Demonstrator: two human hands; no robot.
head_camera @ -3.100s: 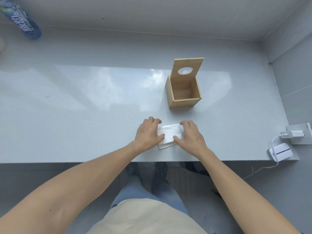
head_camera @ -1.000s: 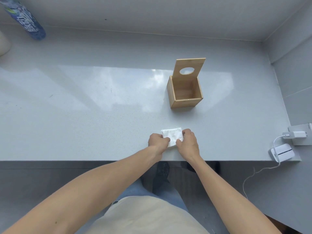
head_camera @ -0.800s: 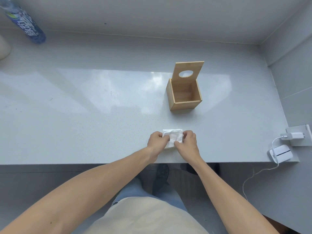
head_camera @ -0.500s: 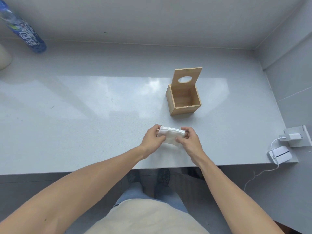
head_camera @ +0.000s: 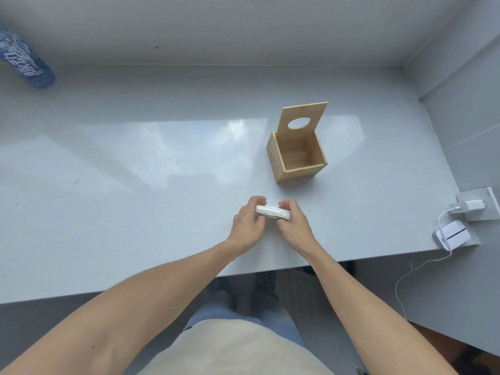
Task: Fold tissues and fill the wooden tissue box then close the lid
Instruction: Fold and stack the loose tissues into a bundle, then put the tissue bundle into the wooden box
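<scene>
A folded stack of white tissues is held flat just above the grey counter, seen edge-on. My left hand grips its left end and my right hand grips its right end. Beyond them stands the wooden tissue box, empty inside. Its lid, with an oval hole, stands upright at the back of the box.
The grey counter runs to a wall at the back and right. A blue bottle lies at the far left. A white charger in a wall socket and a small white device sit at the right edge.
Both hands pressed the tissues flat on the counter, then pinched the stack and lifted it off the surface. It is now held edge-on, slightly nearer the box.
</scene>
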